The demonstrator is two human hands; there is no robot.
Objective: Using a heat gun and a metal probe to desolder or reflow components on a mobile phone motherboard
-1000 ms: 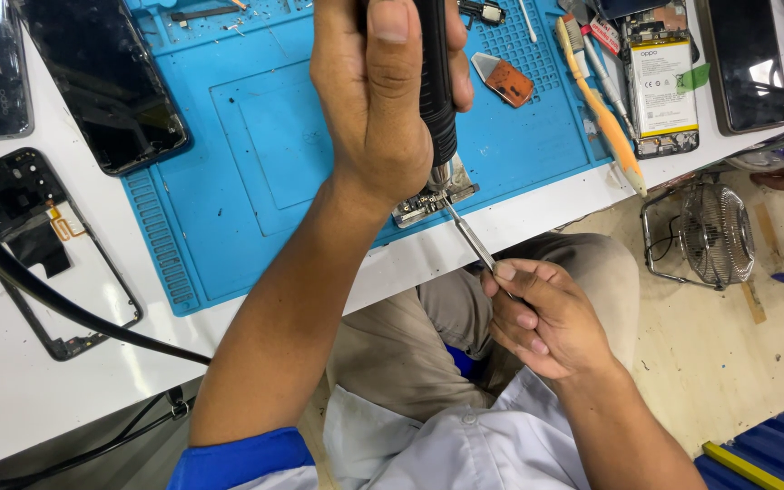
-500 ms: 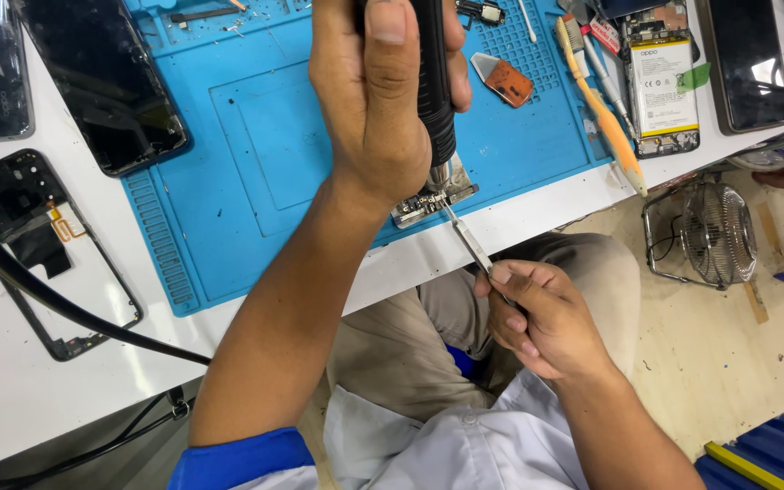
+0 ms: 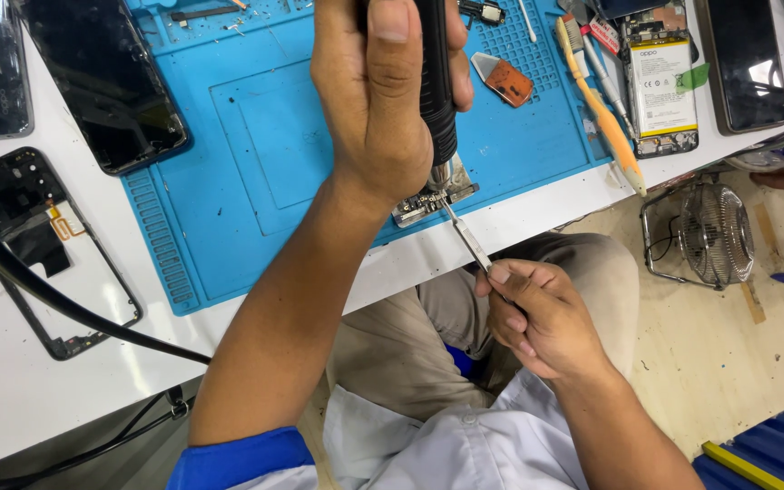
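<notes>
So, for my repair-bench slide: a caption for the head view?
Left hand holds a black tool over a small circuit board; right hand steadies it with tweezers.

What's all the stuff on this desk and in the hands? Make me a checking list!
Surface: white table with a blue work mat on it.
Job's things: small circuit board at the mat's front edge; black handheld tool pointing down at it; tweezers touching it.
Clutter: dark phones, phone frame, orange brush, battery.
Grippers: left hand wraps the tool; right hand pinches the tweezers.
Cables: thick black cable crossing the table.
Surroundings: small fan on the floor.
</notes>
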